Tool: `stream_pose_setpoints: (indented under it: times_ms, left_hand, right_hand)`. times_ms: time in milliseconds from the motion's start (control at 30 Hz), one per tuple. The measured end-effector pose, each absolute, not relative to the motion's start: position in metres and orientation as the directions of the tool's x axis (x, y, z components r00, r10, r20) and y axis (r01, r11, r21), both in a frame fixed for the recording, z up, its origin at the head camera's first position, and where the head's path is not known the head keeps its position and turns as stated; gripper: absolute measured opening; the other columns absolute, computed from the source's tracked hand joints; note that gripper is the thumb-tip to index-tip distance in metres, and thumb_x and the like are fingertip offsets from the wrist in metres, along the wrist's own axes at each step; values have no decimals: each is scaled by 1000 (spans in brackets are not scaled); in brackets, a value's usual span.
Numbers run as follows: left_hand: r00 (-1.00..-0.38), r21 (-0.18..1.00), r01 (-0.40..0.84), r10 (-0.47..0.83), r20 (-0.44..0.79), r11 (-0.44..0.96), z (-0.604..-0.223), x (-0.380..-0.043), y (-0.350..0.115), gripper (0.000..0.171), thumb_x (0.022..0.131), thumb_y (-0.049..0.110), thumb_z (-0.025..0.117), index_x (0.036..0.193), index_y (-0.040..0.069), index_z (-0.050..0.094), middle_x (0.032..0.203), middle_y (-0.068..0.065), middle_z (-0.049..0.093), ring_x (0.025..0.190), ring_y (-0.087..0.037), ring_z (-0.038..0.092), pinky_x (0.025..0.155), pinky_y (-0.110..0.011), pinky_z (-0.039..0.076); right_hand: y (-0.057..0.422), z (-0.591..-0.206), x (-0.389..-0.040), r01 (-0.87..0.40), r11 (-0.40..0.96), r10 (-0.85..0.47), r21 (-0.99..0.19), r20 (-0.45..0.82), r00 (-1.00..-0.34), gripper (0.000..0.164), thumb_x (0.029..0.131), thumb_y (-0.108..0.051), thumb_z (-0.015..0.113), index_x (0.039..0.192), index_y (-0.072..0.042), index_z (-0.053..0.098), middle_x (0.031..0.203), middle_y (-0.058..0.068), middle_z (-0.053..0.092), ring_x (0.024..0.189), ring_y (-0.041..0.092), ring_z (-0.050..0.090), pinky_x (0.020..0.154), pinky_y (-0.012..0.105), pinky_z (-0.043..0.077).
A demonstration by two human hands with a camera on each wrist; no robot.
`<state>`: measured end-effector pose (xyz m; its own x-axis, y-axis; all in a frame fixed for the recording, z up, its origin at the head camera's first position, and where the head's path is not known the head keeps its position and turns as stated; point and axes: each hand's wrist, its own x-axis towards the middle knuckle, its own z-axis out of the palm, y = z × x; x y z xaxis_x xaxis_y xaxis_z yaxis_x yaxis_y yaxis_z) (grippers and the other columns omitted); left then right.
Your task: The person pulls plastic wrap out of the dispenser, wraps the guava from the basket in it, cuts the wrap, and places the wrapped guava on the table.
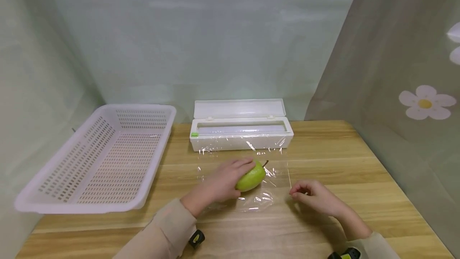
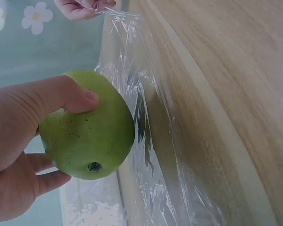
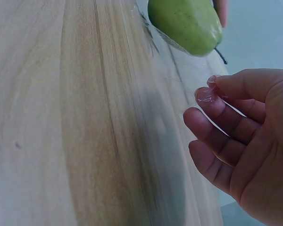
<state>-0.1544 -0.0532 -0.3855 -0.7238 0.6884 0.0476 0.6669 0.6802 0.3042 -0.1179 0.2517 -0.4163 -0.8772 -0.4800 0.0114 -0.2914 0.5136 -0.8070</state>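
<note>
A green pear (image 1: 252, 177) lies on its side over a clear sheet of plastic wrap (image 1: 259, 200), its stem toward the right. My left hand (image 1: 227, 179) grips the pear from the left, with the thumb (image 2: 81, 100) across its side in the left wrist view. To the right, my right hand (image 1: 318, 198) pinches an edge of the plastic wrap between thumb and fingertips, and crinkled film shows there in the right wrist view. The sheet runs from the front of a white wrap dispenser (image 1: 241, 143), whose lid stands raised over the roll.
A white perforated plastic basket (image 1: 152, 179) stands on the left of the wooden table (image 1: 363, 171). Pale cloth (image 1: 230, 51) hangs behind the table, and a flower-patterned curtain (image 1: 381, 71) hangs at the right.
</note>
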Motion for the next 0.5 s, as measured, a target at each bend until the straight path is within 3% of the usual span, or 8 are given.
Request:
stream_pose_setpoints:
  times_ms: [500]
  left_hand:
    - [-692,263,695,722,-6,669,-386,-155,-47,95,71,13,77,150,23,26,159,-3,15,143,-30,24,112,-52,28]
  right_hand:
    - [252,-417,-117,-284,519,-479,-806,1,-878,10,91,-13,60,92,-5,67,85,4,65,76,1,54,66,21,48]
